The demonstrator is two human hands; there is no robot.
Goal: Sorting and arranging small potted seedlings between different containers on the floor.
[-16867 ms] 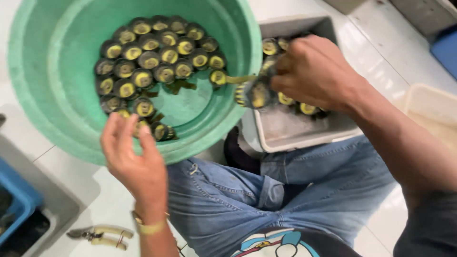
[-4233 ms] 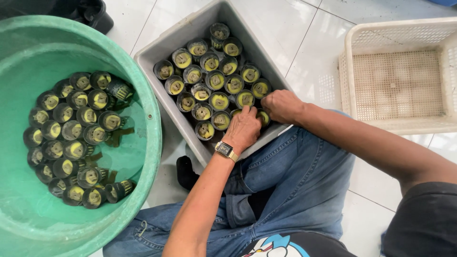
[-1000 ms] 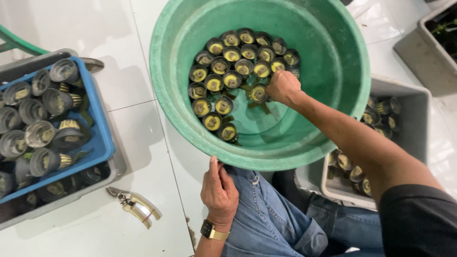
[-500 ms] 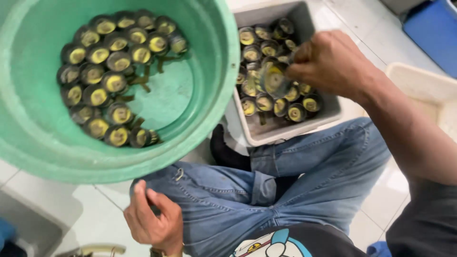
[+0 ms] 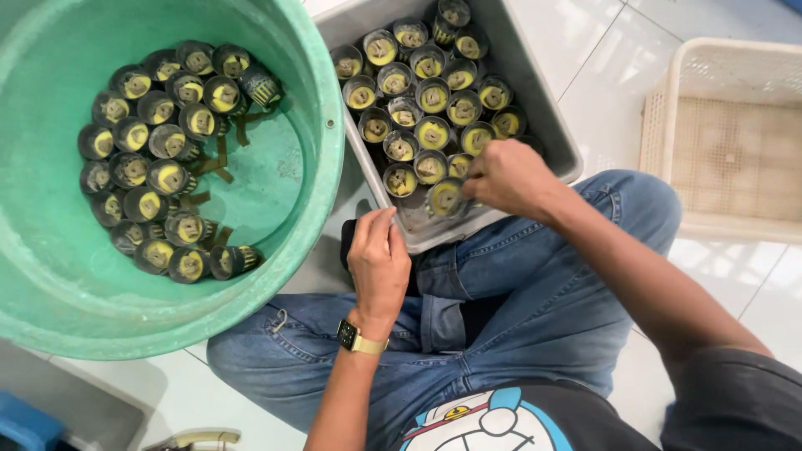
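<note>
While the right hand [image 5: 510,178] grips one small black pot [image 5: 445,198] at the grey tray's [image 5: 547,125] near edge, placing is underway — it needs seating upright beside its neighbours. Left hand [image 5: 380,263] rests loose, holding nothing, on the knee.

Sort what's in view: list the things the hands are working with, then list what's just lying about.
In use:
- right hand setting a small black pot in place
- grey tray of packed pots
- green basin holding more pots
- left hand resting by the tray's edge

Lying about:
- cream basket
- blue crate corner
- hand tool on the floor
</note>
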